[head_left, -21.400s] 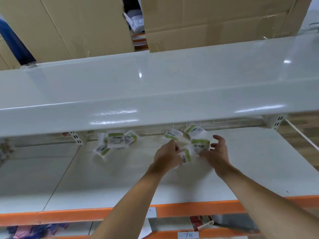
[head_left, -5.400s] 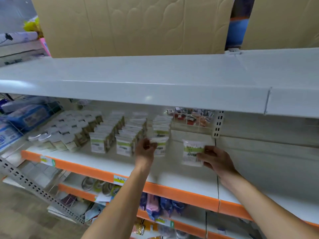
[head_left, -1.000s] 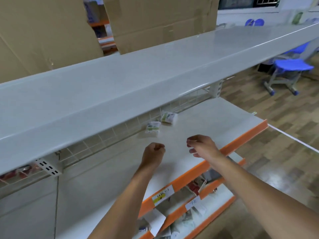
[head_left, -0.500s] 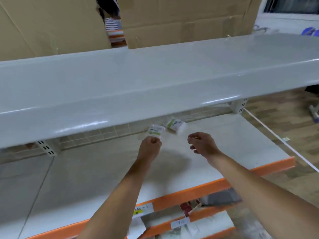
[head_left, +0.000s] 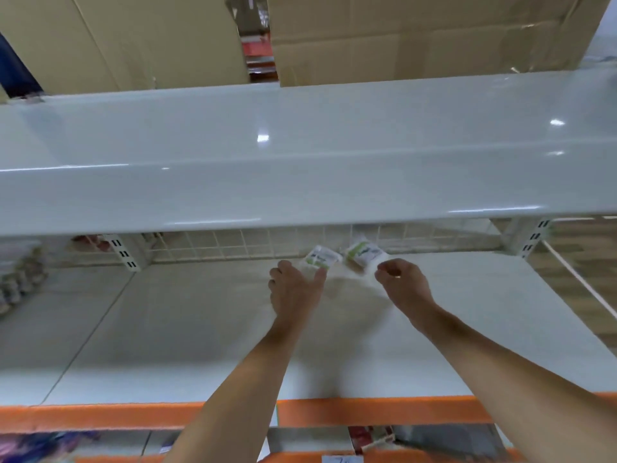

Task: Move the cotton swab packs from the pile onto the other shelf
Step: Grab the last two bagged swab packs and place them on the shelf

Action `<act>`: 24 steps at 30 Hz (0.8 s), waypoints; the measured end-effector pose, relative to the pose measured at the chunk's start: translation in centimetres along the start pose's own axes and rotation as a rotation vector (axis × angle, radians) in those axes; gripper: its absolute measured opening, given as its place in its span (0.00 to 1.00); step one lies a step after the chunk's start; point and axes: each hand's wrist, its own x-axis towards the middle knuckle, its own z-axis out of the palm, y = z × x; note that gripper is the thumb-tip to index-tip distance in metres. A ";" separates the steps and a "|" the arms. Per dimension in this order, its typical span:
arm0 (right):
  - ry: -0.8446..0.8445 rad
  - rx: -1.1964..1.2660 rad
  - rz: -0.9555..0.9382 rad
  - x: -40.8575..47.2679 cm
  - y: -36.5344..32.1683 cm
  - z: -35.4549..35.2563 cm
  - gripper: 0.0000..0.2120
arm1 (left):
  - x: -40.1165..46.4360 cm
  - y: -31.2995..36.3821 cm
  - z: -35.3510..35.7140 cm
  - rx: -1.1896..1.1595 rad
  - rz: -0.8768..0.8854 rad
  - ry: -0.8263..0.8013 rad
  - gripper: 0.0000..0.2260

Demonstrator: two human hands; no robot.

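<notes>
White shelf [head_left: 167,329], two cotton swab packs [head_left: 340,257] by its wire back.

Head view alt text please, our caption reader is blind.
Two bare hands reach two cotton swab packs at the back of a white shelf: the left hand touches one pack, the right hand nears the other pack.

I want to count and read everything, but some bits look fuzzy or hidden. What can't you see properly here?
- Head view: the print on the two small white-and-green cotton swab packs is too small and blurred to read.
- The left hand covers the left pack's near edge; whether it grips is unclear.
- The glossy white upper shelf hides the wire grid's top.
- The lower shelf goods are cut off at the bottom edge.
</notes>
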 end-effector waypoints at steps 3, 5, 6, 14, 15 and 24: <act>0.050 -0.026 -0.049 1.4 0.8 1.3 0.11 | 1.9 0.5 1.0 0.153 -0.069 0.023 0.44; 0.077 -0.062 -0.094 2.1 1.2 1.9 0.15 | 2.6 0.4 2.0 0.202 -0.109 0.010 0.49; 0.095 -0.076 -0.110 2.3 1.3 2.3 0.17 | 2.9 0.2 2.4 0.217 -0.114 0.013 0.51; 0.171 -0.185 -0.106 3.6 1.6 4.1 0.26 | 4.0 -0.4 2.8 0.126 -0.014 -0.004 0.36; 0.166 -0.217 -0.109 3.7 1.6 4.1 0.27 | 4.0 -0.7 2.4 0.070 0.004 -0.020 0.32; -0.064 -0.215 0.222 3.4 -1.0 2.0 0.33 | 2.6 -2.5 -2.6 -0.636 0.033 -0.190 0.30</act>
